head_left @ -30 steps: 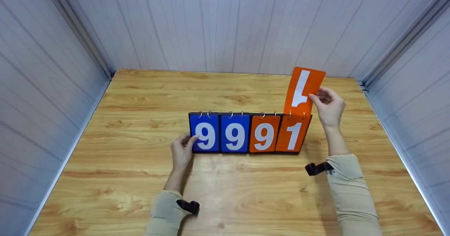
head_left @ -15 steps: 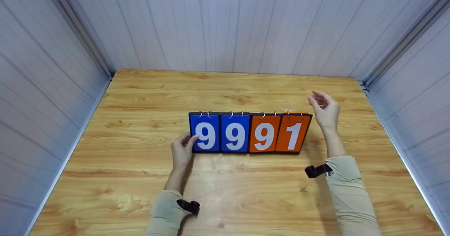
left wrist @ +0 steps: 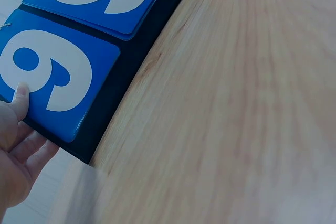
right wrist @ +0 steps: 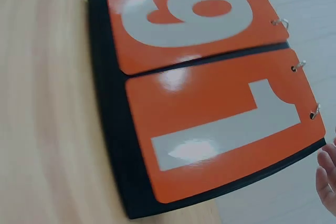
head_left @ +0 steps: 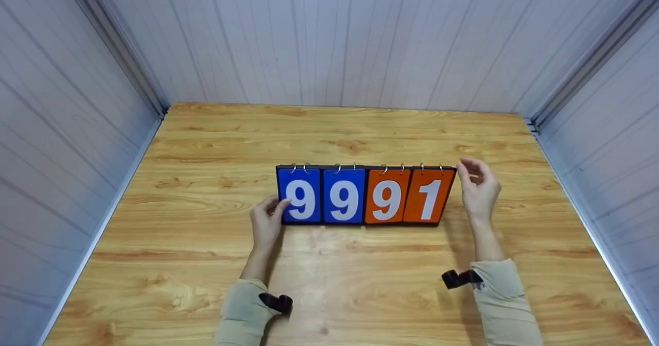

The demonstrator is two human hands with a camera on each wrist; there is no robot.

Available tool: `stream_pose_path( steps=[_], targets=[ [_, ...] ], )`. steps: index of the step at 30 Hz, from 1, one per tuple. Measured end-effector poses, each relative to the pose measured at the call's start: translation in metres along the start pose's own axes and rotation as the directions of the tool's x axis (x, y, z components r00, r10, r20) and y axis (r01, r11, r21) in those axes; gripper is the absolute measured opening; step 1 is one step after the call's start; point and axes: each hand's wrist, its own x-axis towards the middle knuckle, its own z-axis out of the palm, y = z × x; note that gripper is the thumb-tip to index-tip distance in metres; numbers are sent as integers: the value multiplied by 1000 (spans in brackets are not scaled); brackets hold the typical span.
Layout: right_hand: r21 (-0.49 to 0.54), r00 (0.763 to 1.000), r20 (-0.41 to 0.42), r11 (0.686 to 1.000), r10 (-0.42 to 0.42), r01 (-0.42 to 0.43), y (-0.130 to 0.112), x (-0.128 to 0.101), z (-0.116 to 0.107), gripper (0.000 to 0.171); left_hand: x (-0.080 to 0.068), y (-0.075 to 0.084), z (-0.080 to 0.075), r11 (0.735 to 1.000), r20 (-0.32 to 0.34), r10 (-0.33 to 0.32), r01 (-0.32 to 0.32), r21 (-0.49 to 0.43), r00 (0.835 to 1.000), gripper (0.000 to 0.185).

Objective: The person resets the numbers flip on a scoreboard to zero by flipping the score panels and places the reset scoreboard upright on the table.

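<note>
Wrist straps noted lower centre of frame. Left hand (head_left: 266, 222) gripping left edge of flip scoreboard (head_left: 365, 195), thumb pressed on first blue card (left wrist: 52, 72), fingers curled behind. Scoreboard upright at centre of wooden table (head_left: 206, 263). Right hand (head_left: 479, 187) just beside upper right corner, fingers loosely curled, holding nothing. Advised: keep base steadied; turn cards singly by top edge. Legible: 9 9 9 1.
</note>
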Motion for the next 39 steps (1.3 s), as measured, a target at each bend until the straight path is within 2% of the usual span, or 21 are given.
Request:
stream_pose_path(
  steps=[1, 8, 16, 28, 33, 39],
  targets=[
    [0, 1000, -16, 1000, 4, -4, 0, -4, -1, 17, -1, 3, -1, 1000, 1, -3, 3, -2, 1000, 13],
    [97, 996, -54, 993, 70, -65, 6, -29, -1, 18, 5, -30, 4, 1000, -10, -24, 24, 14, 1000, 16],
    [140, 987, -55, 980, 152, -143, 16, -52, 4, 25, 6, -31, 5, 1000, -14, -29, 29, -5, 999, 14],
    [142, 974, -44, 966, 222, -214, 20, -68, 9, 28, 6, -30, 4, 999, -6, -50, 50, -13, 999, 16],
    [116, 977, -41, 972, 209, -203, 20, -68, 9, 27, 6, -30, 4, 999, -5, -42, 42, -15, 999, 16],
    [51, 966, -23, 965, 258, -257, 22, -68, 7, 27, 5, -30, 4, 1000, -12, -12, 12, -5, 1000, 15]
  ],
)
